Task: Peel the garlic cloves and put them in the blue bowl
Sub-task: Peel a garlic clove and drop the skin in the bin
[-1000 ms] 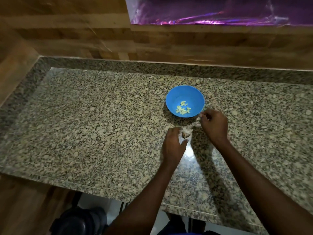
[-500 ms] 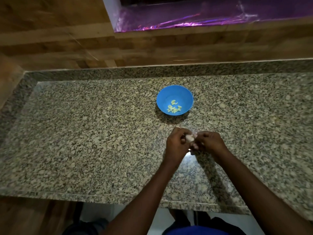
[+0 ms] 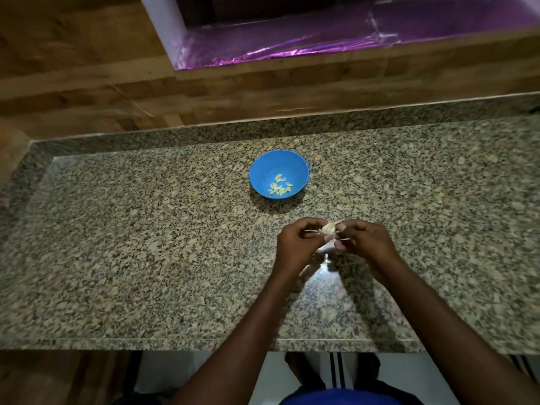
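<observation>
I see garlic [image 3: 329, 231] pinched between left hand [image 3: 295, 249] and right hand [image 3: 363, 243] fingertips. Looks light, papery skin, slippery. I'd grip ends.

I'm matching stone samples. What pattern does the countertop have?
Speckled granite: tan, grey and black flecks on the countertop, seen in the head view.
</observation>
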Demonstrator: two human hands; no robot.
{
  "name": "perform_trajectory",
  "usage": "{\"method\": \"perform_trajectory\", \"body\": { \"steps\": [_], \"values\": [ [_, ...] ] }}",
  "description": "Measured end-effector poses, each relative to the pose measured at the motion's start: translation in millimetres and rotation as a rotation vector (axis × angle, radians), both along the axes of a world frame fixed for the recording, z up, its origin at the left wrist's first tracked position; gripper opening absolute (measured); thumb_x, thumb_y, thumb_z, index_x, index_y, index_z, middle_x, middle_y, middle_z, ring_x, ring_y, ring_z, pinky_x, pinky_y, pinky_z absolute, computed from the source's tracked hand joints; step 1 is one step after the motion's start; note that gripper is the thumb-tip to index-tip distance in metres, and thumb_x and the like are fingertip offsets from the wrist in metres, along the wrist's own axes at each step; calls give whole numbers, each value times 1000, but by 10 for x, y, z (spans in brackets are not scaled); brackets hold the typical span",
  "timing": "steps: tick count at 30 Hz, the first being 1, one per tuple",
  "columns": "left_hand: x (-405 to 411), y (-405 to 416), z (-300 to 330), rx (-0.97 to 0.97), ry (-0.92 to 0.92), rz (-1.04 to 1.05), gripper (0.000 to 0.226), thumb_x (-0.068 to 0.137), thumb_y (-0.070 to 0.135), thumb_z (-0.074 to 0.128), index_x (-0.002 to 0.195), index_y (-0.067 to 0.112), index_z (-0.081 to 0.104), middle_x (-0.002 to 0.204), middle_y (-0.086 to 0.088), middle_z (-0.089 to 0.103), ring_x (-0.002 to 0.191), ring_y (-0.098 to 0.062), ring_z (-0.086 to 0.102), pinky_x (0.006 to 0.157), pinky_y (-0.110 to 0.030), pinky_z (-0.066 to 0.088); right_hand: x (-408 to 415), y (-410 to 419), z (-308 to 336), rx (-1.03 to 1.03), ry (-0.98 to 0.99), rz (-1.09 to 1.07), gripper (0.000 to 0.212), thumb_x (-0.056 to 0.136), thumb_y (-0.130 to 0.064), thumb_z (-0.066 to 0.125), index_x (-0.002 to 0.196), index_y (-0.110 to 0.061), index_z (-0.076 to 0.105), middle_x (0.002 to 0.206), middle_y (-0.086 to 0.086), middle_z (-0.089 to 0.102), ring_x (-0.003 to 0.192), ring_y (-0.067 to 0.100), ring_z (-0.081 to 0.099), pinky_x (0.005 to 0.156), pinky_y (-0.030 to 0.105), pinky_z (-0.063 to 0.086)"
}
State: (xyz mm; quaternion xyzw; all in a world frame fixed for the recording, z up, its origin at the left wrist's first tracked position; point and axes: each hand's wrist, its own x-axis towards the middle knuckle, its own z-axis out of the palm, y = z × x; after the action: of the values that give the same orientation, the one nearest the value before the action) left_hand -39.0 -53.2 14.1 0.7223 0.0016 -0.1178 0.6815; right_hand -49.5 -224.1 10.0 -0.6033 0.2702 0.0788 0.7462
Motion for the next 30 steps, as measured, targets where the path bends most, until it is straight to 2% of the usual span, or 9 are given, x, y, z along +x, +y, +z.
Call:
{"method": "perform_trajectory", "body": {
  "steps": [4,8,11,14,18,22,26,28,30],
  "values": [
    [-17,-119,82,50,-34,3,23,79,10,81,100,20,76,99,5,76,86,-13,71,79,-36,61,-1,-130,120,-1,-5,71,6,88,-3,71,87,2,74,76,22,72,66,29,70,61,30,59],
    [-75,-265,179,77,-78,2,24,79,5,81,102,13,75,97,2,76,82,-10,70,77,-28,59,46,-241,189,26,8,59,5,84,5,71,80,4,69,81,24,73,70,34,72,64,30,61],
    [-98,-337,219,93,-93,34,25,77,3,82,101,10,77,93,0,77,81,-12,71,77,-29,59,91,-265,170,42,55,26,8,82,8,68,76,2,68,72,22,69,63,31,69,57,28,59],
    [-135,-427,215,136,-106,80,27,74,2,83,99,11,79,90,2,78,77,-6,70,74,-23,57,126,-225,96,78,116,-42,11,81,9,62,74,1,65,65,18,63,55,25,62,50,25,55],
    [-172,-485,133,194,-99,128,28,73,2,83,99,13,80,87,5,78,73,-1,69,70,-19,56,157,-162,43,130,238,-68,8,82,7,55,82,5,63,69,21,62,55,23,56,46,24,48],
    [-185,-497,47,200,-75,153,30,74,1,83,101,11,80,89,4,78,76,-2,71,71,-18,56,168,-150,23,207,289,-63,12,86,8,49,81,4,59,72,19,58,57,22,53,43,20,48],
    [-172,-535,-14,159,-49,204,27,75,3,83,102,9,79,91,1,78,83,-7,74,76,-21,58,190,-136,-3,195,369,-44,20,92,7,40,101,5,58,68,14,56,38,11,50,36,16,40],
    [-158,-563,-38,143,-28,208,27,77,3,82,104,9,79,94,0,78,87,-11,75,80,-27,60,203,-149,-27,166,384,-48,22,94,4,44,107,4,62,70,14,60,42,12,51,39,18,41],
    [-154,-566,-56,125,-1,215,28,78,1,80,104,10,78,95,1,78,89,-12,74,82,-30,61,210,-160,-23,143,370,-16,25,88,6,48,108,6,64,79,19,59,53,18,50,49,27,42]
  ]
}}
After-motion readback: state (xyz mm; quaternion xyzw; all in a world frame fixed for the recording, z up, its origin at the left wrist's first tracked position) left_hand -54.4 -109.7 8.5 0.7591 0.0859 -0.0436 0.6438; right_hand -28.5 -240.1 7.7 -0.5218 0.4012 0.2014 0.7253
